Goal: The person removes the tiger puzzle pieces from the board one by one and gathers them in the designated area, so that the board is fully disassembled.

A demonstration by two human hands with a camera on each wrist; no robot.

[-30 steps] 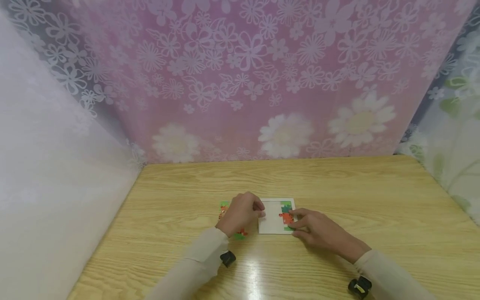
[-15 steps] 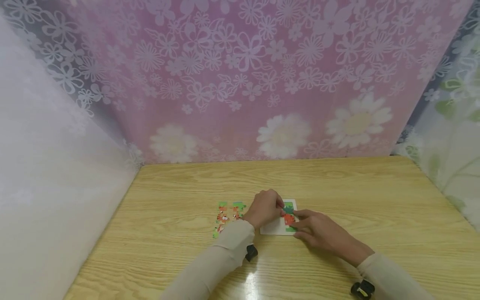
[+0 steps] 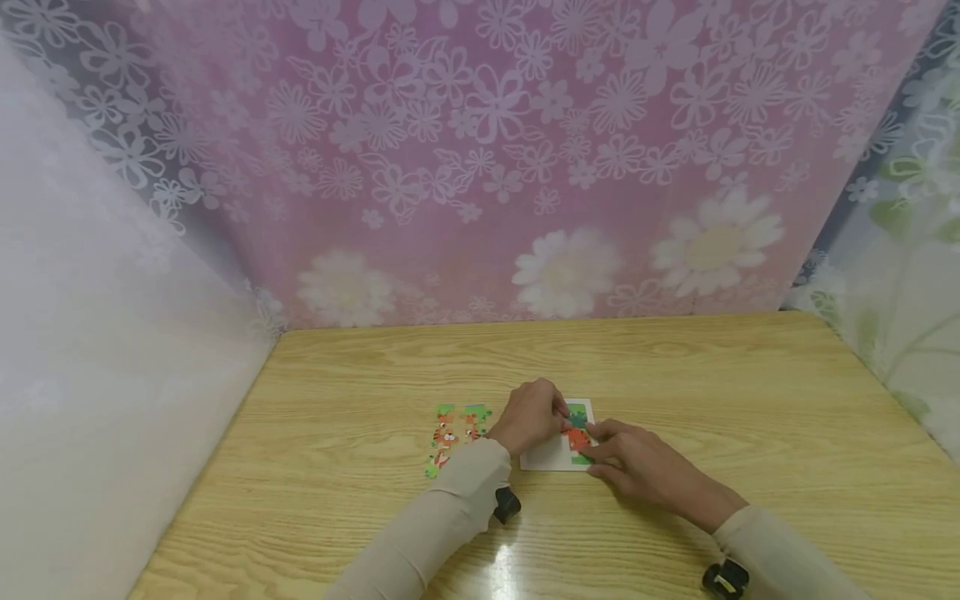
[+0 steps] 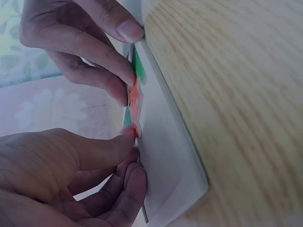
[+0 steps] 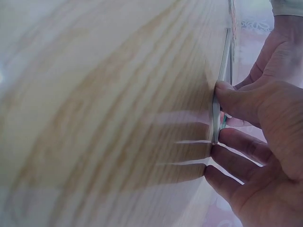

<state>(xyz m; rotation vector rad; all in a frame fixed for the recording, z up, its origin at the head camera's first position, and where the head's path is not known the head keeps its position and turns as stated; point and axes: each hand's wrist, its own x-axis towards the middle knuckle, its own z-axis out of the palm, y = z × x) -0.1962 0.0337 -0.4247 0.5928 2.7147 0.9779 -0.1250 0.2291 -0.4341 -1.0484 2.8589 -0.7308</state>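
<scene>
A white puzzle tray (image 3: 545,456) lies in the middle of the wooden table, with orange and green jigsaw pieces (image 3: 577,439) along its right side. My left hand (image 3: 529,418) reaches over the tray. In the left wrist view its thumb and curled fingers pinch the small knob of the orange puzzle piece (image 4: 134,101). From the right, my right hand (image 3: 641,467) holds the tray's end, thumb on the near rim and fingertips over the pieces. The right wrist view shows that thumb against the tray's edge (image 5: 216,120), other fingertips near the table.
Left of the tray lie loose jigsaw strips with a tiger picture (image 3: 444,437); my left forearm partly covers them. A floral pink curtain (image 3: 480,167) closes off the table's back, with pale cloths at both sides. Black wrist cameras (image 3: 507,505) sit on both sleeves.
My left hand has moved right across the tray to the orange piece's knob, uncovering the loose strips. The right hand stays at the tray's right end. Over the last half second almost nothing moves.
</scene>
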